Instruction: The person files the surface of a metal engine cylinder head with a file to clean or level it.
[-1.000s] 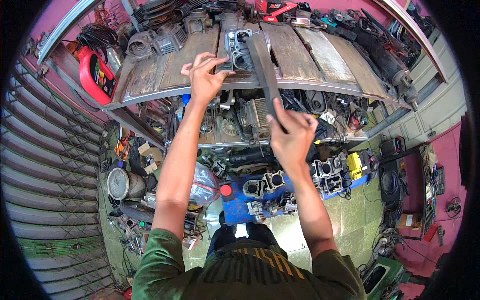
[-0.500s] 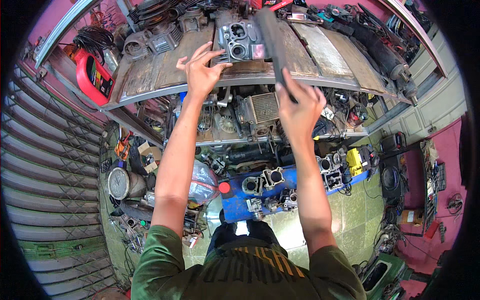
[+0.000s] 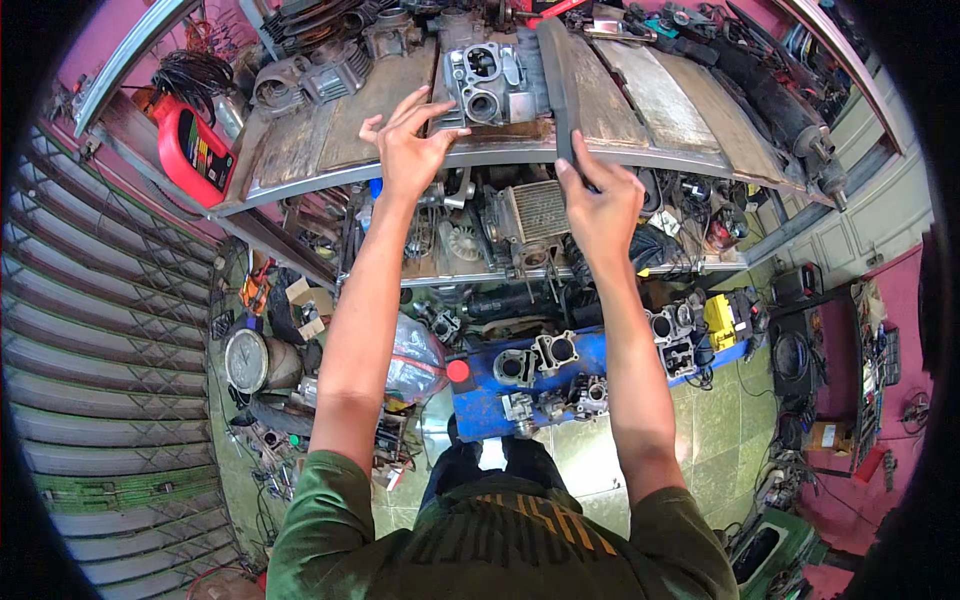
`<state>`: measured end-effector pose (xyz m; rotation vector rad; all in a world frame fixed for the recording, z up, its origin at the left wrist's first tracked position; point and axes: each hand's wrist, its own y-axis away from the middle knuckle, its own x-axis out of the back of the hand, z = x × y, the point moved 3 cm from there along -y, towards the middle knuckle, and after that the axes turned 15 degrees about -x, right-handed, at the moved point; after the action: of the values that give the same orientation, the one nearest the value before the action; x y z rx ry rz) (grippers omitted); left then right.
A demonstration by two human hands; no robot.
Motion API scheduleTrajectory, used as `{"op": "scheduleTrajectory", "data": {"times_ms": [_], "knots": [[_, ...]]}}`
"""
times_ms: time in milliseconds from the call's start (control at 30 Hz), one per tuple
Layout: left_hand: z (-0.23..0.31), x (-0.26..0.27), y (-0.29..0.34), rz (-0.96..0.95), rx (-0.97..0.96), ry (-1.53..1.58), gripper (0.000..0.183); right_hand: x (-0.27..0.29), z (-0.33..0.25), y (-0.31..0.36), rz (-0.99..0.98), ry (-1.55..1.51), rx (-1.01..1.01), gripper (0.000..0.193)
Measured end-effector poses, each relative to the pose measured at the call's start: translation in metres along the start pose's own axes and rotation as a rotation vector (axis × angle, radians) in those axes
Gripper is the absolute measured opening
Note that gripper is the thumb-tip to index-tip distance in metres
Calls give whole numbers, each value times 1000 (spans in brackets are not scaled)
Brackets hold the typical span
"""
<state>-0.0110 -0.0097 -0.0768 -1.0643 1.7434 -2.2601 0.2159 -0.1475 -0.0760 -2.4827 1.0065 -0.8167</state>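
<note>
One long dark tool [image 3: 560, 85] points forward — right grip [image 3: 606, 198] pinching it, left grip [image 3: 408, 158] spread.

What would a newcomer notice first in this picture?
Probably the left hand by the grey engine part on the wooden shelf, and the right hand gripping a long dark tool beside it. Next, the red bottle at the shelf's left end, and the blue bench below, bearing metal parts.

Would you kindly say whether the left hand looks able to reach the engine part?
Probably yes: nothing shows between the left hand and the engine part, and the dark tool is on the part's right.
</note>
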Motion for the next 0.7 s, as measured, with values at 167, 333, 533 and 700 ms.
{"op": "scheduleTrajectory", "data": {"times_ms": [167, 333, 533, 700], "knots": [[-4, 0, -9, 88, -14, -18, 35, 8, 29, 64, -53, -51, -109, 41], [-1, 2, -4, 43, -23, 8, 36, 17, 4, 13, 61, -179, -114, 39], [-1, 0, 4, 28, -22, -66, 34, -12, 34, 59, -138, -230, -292, 45], [4, -8, 13, 41, -41, -51, 31, 12, 25, 74, -19, -300, -280, 42]]}}
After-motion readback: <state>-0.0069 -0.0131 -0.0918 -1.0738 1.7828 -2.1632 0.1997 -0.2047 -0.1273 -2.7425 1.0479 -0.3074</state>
